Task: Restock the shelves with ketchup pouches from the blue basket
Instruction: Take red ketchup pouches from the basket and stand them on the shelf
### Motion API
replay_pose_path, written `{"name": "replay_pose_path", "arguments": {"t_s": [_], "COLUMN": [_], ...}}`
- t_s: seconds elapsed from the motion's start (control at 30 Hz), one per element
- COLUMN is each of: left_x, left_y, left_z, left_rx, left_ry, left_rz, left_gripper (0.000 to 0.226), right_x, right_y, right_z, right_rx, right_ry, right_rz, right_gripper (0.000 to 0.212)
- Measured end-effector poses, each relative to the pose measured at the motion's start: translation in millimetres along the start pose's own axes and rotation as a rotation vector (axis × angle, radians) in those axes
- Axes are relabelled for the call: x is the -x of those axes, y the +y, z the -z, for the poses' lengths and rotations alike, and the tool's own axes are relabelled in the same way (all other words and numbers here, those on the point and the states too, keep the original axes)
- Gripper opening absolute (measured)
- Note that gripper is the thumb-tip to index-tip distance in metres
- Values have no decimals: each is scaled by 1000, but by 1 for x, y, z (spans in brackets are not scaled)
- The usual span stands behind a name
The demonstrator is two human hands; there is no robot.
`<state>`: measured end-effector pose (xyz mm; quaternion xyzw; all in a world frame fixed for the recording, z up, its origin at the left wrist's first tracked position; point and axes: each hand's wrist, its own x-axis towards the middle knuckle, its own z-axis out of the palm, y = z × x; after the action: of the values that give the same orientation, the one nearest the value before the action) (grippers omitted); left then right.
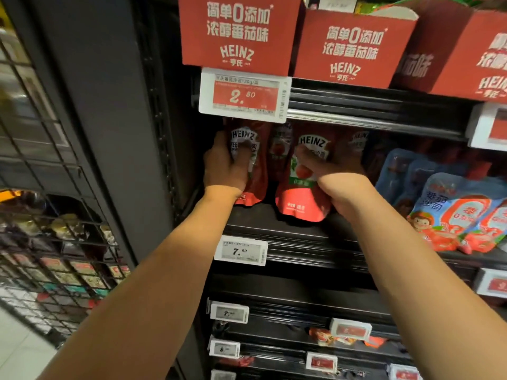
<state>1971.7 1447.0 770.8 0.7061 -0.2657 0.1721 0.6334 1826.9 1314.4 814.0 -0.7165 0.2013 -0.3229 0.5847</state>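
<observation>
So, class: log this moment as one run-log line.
left hand: grips left ketchup pouch | right hand: grips right ketchup pouch | both upright on shelf | blue basket: unseen

Two red Heinz pouches upright at shelf (299, 234) front. Left pouch (256, 171) near shelf's left end, gripped by left hand (223, 167). Right pouch (300, 193) just beside, slightly forward, pinched by right hand (338, 187). More pouches behind, blurred.

Two pouches (299, 182) upright on shelf (301, 229)
</observation>
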Motion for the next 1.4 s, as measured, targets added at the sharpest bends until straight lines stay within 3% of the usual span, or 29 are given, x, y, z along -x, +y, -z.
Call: {"name": "replay_pose_path", "arguments": {"t_s": [0.13, 0.23, 0.33, 0.53, 0.67, 0.77, 1.03, 1.13, 1.3, 1.4], "left_x": [2, 2, 4, 12, 31, 34, 49, 49, 45, 31], "left_y": [3, 1, -1, 2, 2, 9, 10, 7, 6, 12], "left_z": [-1, -3, -4, 2, 20, 26, 24, 24, 22, 16], "left_rx": [15, -3, -55, -161, -502, -661, -469, -526, -568, -666], "left_ry": [-17, -53, -108, -225, -367, -369, -217, -199, -190, -211], "left_rz": [14, 52, 65, 153, 95, 20, 67, 43, 93, 153], "left_gripper": [70, 70, 79, 86, 94, 93, 83, 87, 87, 94], "right_x": [-21, -24, -23, -5, -8, -12, -8, -6, -5, -8], "right_y": [19, 33, 41, 50, 50, 50, 50, 50, 47, 47], "right_z": [-20, -26, -23, -2, -2, -4, -13, -13, -16, -21], "right_rx": [120, 112, 118, 549, 667, 699, 710, 716, 760, 776], "right_ry": [54, 88, 37, -132, -124, -80, -41, -42, -26, -27], "right_rz": [136, 160, 199, 86, 106, 110, 116, 121, 140, 136], "right_gripper": [22, 25, 31, 86, 79, 71, 85, 81, 55, 61]}}
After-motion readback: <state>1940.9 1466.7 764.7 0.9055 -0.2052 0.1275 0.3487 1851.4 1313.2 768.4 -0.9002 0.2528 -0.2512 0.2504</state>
